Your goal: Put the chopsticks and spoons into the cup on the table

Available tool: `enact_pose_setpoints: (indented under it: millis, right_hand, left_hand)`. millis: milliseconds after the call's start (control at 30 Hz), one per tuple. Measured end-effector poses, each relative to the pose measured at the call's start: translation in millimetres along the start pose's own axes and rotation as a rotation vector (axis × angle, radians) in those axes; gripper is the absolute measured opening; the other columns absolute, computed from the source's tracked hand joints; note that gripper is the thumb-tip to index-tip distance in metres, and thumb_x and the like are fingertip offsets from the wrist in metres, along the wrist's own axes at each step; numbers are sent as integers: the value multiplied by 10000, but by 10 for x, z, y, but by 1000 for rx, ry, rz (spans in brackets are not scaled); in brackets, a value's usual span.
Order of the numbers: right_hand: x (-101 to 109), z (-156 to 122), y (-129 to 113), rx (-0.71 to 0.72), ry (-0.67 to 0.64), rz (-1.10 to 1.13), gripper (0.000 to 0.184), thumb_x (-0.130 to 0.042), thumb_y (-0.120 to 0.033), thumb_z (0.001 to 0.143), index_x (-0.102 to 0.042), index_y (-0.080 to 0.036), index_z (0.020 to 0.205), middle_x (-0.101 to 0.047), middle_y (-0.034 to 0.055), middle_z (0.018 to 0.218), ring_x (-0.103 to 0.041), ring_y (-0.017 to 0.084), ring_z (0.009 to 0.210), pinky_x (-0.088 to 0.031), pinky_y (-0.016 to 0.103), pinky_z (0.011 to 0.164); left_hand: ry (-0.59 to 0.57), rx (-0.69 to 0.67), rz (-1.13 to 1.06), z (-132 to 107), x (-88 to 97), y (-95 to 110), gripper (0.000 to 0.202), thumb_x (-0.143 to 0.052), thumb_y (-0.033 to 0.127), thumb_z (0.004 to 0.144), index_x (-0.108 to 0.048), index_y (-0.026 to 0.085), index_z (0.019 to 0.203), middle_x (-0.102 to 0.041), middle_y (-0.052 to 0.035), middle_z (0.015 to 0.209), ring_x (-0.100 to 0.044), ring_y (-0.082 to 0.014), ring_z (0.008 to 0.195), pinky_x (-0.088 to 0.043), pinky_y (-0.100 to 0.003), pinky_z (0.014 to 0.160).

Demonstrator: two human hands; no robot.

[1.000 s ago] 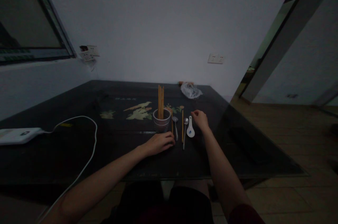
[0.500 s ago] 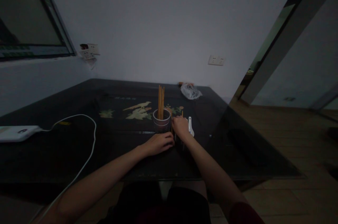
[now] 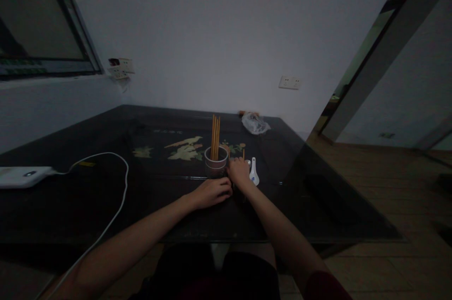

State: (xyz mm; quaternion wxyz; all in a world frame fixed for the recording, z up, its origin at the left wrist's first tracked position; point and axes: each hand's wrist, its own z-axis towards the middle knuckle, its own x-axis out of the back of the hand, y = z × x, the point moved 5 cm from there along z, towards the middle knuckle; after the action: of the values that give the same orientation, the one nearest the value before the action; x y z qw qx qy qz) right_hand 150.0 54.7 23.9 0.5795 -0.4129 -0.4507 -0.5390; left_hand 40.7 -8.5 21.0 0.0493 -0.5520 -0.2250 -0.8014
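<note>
A round cup (image 3: 216,168) stands on the dark table, with several wooden chopsticks (image 3: 215,137) upright in it. Just right of the cup, my right hand (image 3: 238,171) is closed at a chopstick (image 3: 229,153) whose upper end shows above the fingers. Another chopstick tip (image 3: 243,154) sticks out past the same hand, its rest mostly covered. A white soup spoon (image 3: 254,174) lies right of that hand, and a second white piece beside it is partly hidden. My left hand (image 3: 213,191) rests in front of the cup, fingers curled near the right fingertips; what they hold is hidden.
A crumpled clear plastic bag (image 3: 254,123) lies at the table's back. On the left is a white device (image 3: 26,176) with a white cable (image 3: 126,182) running down over the table edge. A dark flat object (image 3: 328,198) lies to the right.
My right hand has shifted slightly left, toward the cup, and more of the white spoon shows. My left hand has hardly moved.
</note>
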Motion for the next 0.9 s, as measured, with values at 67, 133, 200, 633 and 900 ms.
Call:
enact_pose_setpoints:
  millis: [67, 133, 200, 633, 900]
  right_hand:
    - [-11, 8, 0, -3, 2, 11, 304, -505, -314, 862, -642, -102, 1031, -652, 169, 1048, -530, 280, 1025, -386, 357, 818]
    - [-20, 18, 0, -3, -4, 20, 304, -486, -300, 869, -646, -96, 1027, -654, 170, 1045, -534, 279, 1023, -387, 355, 817]
    - [-16, 28, -1, -2, -9, 26, 302, -469, -286, 873, -655, -89, 1007, -657, 175, 1039, -541, 272, 1021, -388, 347, 819]
    - [201, 75, 361, -197, -9, 187, 318, -443, -365, 893, -696, -183, 827, -709, 96, 897, -632, 203, 888, -398, 262, 737]
    - [278, 7, 614, -227, -50, 75, 309, -457, -360, 877, -700, -169, 885, -695, 122, 962, -597, 226, 958, -401, 286, 753]
  left_hand:
    - [2, -3, -5, -2, 2, -3, 107, -518, 204, 863, -582, 203, 949, -563, -22, 1026, -570, -125, 872, -436, -202, 735]
    - [0, -7, -7, -4, 3, -4, 107, -518, 208, 864, -582, 203, 950, -561, -25, 1030, -570, -126, 873, -437, -203, 735]
    - [-3, -11, -4, -6, 5, -2, 106, -518, 209, 865, -579, 202, 951, -561, -26, 1033, -570, -127, 873, -438, -202, 732]
    - [39, -24, 20, 0, 103, 91, 243, -429, 215, 905, -531, 223, 1125, -563, -46, 1106, -576, -144, 940, -461, -231, 779]
    - [37, -34, 20, -17, 87, 81, 249, -416, 211, 908, -532, 224, 1129, -571, -47, 1115, -584, -144, 950, -465, -237, 799]
